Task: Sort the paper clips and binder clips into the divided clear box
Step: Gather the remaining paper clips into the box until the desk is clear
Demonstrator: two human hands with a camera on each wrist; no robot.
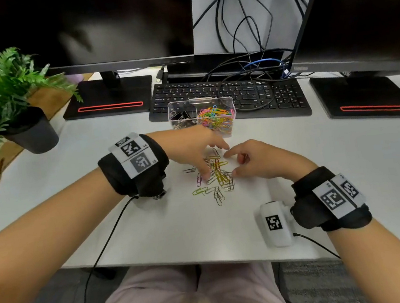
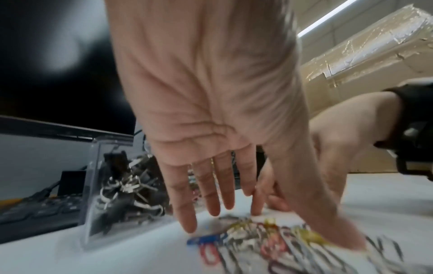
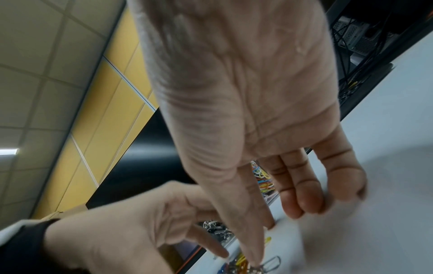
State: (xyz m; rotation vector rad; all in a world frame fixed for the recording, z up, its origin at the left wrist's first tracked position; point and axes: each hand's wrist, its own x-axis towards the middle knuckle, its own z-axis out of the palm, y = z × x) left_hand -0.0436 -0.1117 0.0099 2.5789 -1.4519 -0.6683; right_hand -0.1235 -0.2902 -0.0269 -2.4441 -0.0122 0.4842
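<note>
Smooth white desk (image 1: pixel 344 159) filling mid-frame. Clear hard-plastic divided box (image 1: pixel 202 116) sitting upper centre, holding black binder clips (image 1: pixel 180 116) and coloured wire clips. Left hand (image 1: pixel 193 149) spreading straight fingers over loose paper clips (image 1: pixel 218 176) at centre; right hand (image 1: pixel 262 160) hovering loosely curled, gripping nothing.

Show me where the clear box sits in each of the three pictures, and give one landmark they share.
Head view: the clear box stands at upper centre, in front of the keyboard, beyond both hands.
Left wrist view: the box is at lower left, black binder clips showing through its wall.
Right wrist view: only slivers show past the fingers, at lower centre.
Shared landmark: the loose pile of paper clips on the desk.
</note>
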